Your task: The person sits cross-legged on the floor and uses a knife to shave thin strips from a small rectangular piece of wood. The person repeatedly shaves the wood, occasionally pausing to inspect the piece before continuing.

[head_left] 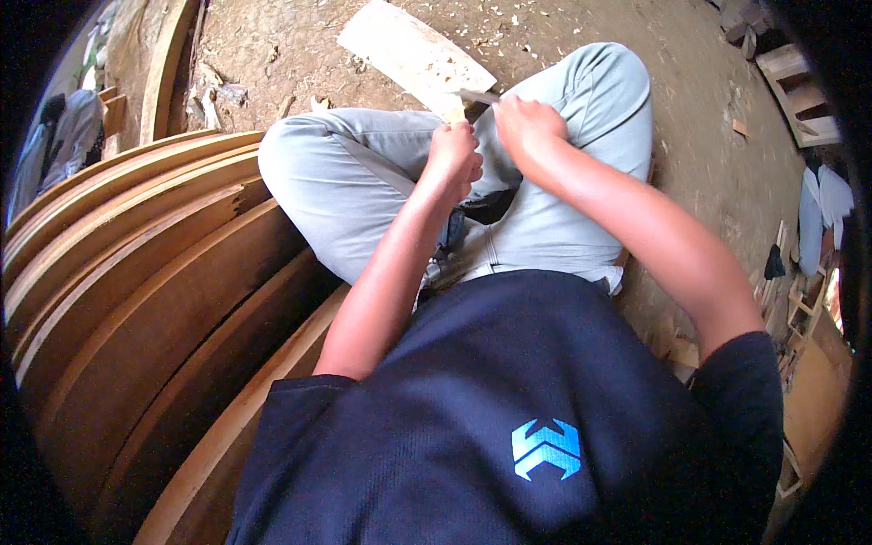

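My left hand [457, 153] is closed around a small pale piece of wood [452, 111] whose end pokes out above the fingers. My right hand [530, 125] is closed on a narrow metal blade, likely a knife [479, 96], which points left toward that wood; its handle is hidden in the fist. Both hands are close together in front of my crossed legs. Just beyond them a thick pale wooden board [400, 50] lies slantwise on the ground, its near end close to the blade and the small wood piece.
Several long wooden planks [136, 263] are stacked on edge along my left side. Wood chips [490, 27] litter the dirt floor [699, 136] ahead. At the far right stand a wooden frame [804, 95] and a heap of scrap wood [790, 309]. Cloth [73, 141] lies at the far left.
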Tool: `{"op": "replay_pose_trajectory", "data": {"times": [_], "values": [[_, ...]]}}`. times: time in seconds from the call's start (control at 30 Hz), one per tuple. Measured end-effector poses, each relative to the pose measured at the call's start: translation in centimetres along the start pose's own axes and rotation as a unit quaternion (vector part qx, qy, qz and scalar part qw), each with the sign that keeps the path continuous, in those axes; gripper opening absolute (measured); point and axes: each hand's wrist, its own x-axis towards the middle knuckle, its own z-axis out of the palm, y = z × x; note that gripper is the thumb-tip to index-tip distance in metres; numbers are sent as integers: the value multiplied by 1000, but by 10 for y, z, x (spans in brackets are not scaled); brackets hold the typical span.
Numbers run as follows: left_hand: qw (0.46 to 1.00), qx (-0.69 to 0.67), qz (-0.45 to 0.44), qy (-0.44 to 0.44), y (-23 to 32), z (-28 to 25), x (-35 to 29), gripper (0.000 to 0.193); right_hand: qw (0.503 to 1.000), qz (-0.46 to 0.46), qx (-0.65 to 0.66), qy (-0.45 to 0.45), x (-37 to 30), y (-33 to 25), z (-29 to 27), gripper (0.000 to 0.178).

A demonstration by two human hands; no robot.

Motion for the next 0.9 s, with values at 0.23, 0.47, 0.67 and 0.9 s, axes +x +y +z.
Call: {"op": "replay_pose_trajectory", "data": {"times": [0.23, 0.47, 0.67, 0.9], "values": [[999, -37, -3, -27, 3, -8, -1, 14, 993, 23, 92, -69, 27, 32, -10, 35], [999, -24, 19, -17, -2, -5, -2, 15, 993, -8, 94, -69, 0, 35, -18, 38], [1000, -7, 20, 3, -1, -1, -3, 17, 998, -29, 41, -22, -9, 29, -12, 27], [1000, -4, 1, 17, 1, 2, -3, 17, 999, 6, 28, -17, 4, 12, 6, 20]]}}
